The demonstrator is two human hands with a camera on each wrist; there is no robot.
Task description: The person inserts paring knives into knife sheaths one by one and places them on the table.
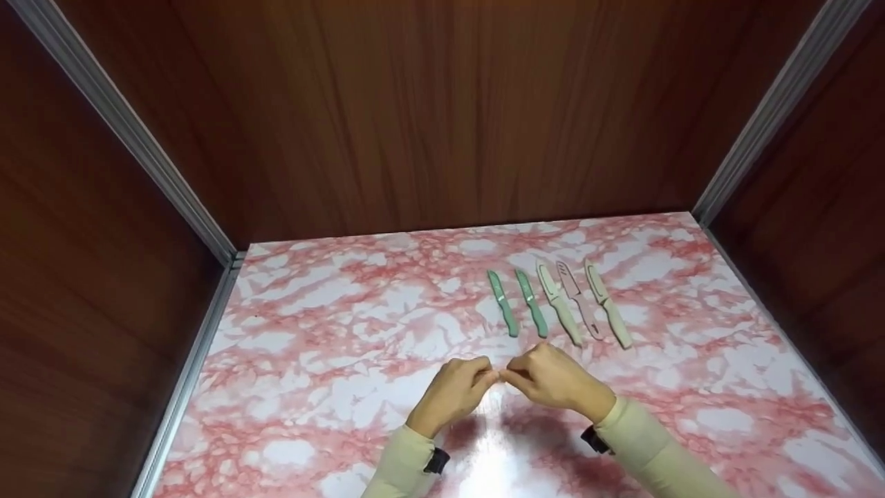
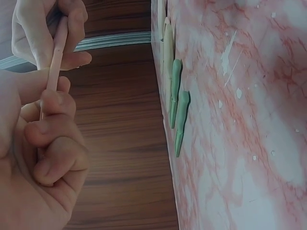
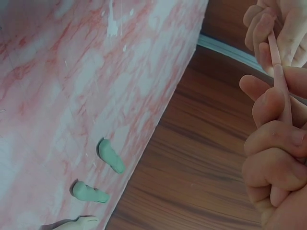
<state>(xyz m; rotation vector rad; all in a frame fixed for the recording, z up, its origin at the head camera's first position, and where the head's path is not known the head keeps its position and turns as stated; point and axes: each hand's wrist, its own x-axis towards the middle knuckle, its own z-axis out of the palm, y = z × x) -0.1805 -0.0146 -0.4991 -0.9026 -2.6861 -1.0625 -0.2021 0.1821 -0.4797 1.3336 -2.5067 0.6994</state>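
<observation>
A slim pink knife is held between both hands above the table; in the head view the fingers cover it almost wholly. My left hand pinches its blade end with curled fingers. Around the pink handle, my right hand closes its fingers. A seam between handle and blade part shows in the gap between the hands. Just beyond the hands lie two green knives, a cream knife, a pink knife and another cream knife, side by side with handles toward me.
The table has a red and white marbled top. Brown wood-grain panels stand at the back and both sides, joined by grey metal posts. Black straps sit at the cuffs of the pale sleeves.
</observation>
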